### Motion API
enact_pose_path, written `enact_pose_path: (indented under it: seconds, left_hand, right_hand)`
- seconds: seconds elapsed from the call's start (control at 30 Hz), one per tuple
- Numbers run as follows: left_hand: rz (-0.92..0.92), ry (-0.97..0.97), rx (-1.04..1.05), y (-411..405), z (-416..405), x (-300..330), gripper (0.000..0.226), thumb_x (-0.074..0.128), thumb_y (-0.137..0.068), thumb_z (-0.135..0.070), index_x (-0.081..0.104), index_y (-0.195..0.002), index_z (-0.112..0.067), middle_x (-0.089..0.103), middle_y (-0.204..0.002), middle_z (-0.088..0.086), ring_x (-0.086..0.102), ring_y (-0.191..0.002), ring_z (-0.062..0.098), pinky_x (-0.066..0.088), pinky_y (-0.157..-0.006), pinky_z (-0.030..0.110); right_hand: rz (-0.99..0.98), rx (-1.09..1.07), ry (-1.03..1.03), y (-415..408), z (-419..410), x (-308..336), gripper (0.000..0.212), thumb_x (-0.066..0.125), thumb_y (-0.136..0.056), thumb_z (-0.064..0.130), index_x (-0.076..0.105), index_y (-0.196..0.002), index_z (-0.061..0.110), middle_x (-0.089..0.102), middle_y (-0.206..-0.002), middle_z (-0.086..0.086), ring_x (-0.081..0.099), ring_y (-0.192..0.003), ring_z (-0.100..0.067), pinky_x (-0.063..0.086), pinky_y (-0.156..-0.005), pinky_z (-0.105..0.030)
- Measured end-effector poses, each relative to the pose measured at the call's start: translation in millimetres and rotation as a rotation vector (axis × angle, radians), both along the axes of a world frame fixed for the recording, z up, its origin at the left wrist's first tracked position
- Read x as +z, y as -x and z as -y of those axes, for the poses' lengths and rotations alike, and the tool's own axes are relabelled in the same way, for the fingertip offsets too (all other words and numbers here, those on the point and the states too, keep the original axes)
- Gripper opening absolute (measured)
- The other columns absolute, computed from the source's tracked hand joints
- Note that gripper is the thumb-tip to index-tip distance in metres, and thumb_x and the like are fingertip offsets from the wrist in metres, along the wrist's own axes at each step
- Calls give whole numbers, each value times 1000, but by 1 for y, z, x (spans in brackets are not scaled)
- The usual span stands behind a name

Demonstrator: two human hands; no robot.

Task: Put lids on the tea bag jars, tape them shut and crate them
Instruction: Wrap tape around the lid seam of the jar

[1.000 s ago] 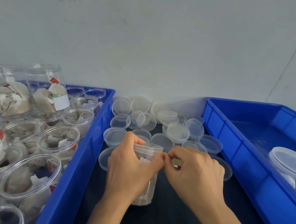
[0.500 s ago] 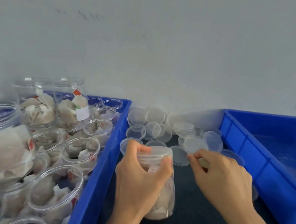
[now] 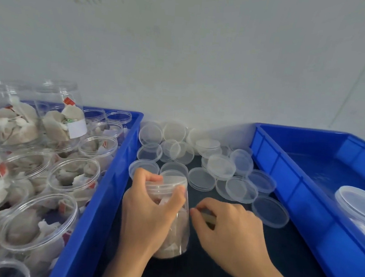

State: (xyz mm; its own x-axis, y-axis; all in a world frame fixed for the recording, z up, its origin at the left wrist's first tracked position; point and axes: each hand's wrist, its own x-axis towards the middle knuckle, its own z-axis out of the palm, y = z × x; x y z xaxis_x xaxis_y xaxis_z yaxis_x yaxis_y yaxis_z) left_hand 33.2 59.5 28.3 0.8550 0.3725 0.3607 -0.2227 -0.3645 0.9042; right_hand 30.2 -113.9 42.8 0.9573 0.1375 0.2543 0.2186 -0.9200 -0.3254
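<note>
A clear jar of tea bags (image 3: 176, 231) with a lid (image 3: 170, 181) on it stands on the dark table between two blue crates. My left hand (image 3: 148, 213) grips the jar around its top, thumb and fingers curled just under the lid. My right hand (image 3: 225, 230) is beside the jar to the right, fingers curled; a small pale strip (image 3: 207, 217), maybe tape, shows between thumb and finger. Several loose clear lids (image 3: 220, 167) lie behind the jar.
The left blue crate (image 3: 99, 208) holds several open jars of tea bags (image 3: 37, 225). The right blue crate (image 3: 299, 189) holds one lidded jar (image 3: 358, 207) at its right side. A pale wall stands close behind the table.
My right hand has pulled away from the jar's lid, down and to the right. The left hand keeps its grip on the jar. The view has shifted slightly.
</note>
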Motion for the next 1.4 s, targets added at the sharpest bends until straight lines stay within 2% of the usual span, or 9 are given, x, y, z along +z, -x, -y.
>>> enact_pose_path:
  seconds: [0.3, 0.4, 0.53, 0.67, 0.8, 0.9, 1.07, 1.17, 1.4]
  left_hand:
    - [-4, 5, 5, 0, 0, -1, 37, 79, -76, -49, 53, -98, -35, 64, -97, -37, 70, -76, -3, 53, -59, 15]
    - [-6, 8, 9, 0, -1, -2, 36, 80, -78, -47, 53, -98, -35, 64, -96, -37, 69, -76, -3, 53, -54, 21]
    - [-10, 12, 11, 0, -3, -4, 36, 79, -77, -50, 53, -97, -36, 65, -94, -35, 69, -74, 0, 48, -54, 17]
    - [0, 29, 4, -1, -2, -6, 37, 81, -76, -49, 54, -98, -37, 69, -83, -17, 70, -75, 2, 51, -58, 14]
    - [24, 41, -26, 0, 0, -8, 39, 83, -77, -45, 55, -101, -37, 71, -89, -17, 72, -80, 4, 56, -62, 18]
    - [43, 42, -43, 1, 2, -9, 43, 88, -77, -47, 53, -102, -42, 69, -95, -14, 71, -86, 6, 59, -68, 30]
    - [64, 42, -58, 4, 8, -8, 50, 76, -62, -67, 52, -102, -48, 65, -103, -19, 66, -95, 5, 51, -77, 28]
    - [64, 30, -67, 5, 9, -8, 51, 76, -62, -69, 52, -102, -48, 65, -106, -21, 65, -98, 4, 52, -78, 28]
    - [85, -70, -116, 8, 12, -2, 54, 75, -61, -70, 54, -105, -47, 61, -115, -33, 60, -110, -6, 47, -80, 13]
  right_hand:
    - [-150, 45, -6, 10, 9, 0, 18, 47, -94, 53, 55, -109, 57, 65, -71, 18, 62, -79, -11, 53, -76, -31]
    - [-150, 40, 12, 10, 9, -5, 24, 45, -95, 55, 53, -116, 64, 66, -73, 20, 63, -80, -11, 53, -75, -30]
    - [-100, 18, 8, 12, 10, -15, 49, 38, -98, 63, 35, -147, 68, 64, -75, 20, 61, -81, -11, 47, -70, -27]
    - [-73, -44, 45, 13, 11, -27, 63, 27, -97, 76, 28, -156, 54, 72, -103, 18, 69, -97, -13, 45, -73, -32]
    - [-100, -68, 73, 12, 7, -31, 56, 32, -101, 68, 32, -156, 56, 70, -118, 23, 68, -106, -11, 39, -72, -31]
    - [-104, -52, 118, 12, 5, -33, 52, 33, -102, 63, 31, -154, 63, 73, -112, 20, 68, -102, -11, 37, -69, -30]
    - [-87, 2, 225, 7, 3, -34, 45, 30, -104, 57, 49, -145, 55, 74, -102, 12, 68, -95, -13, 38, -65, -32]
    - [-26, 77, 274, 7, -1, -35, 39, 27, -104, 45, 53, -132, 39, 66, -82, 6, 60, -76, -18, 36, -59, -34]
    - [53, 64, 181, 0, 2, -34, 22, 36, -98, 35, 55, -88, 28, 58, -75, 5, 53, -77, -19, 42, -70, -36]
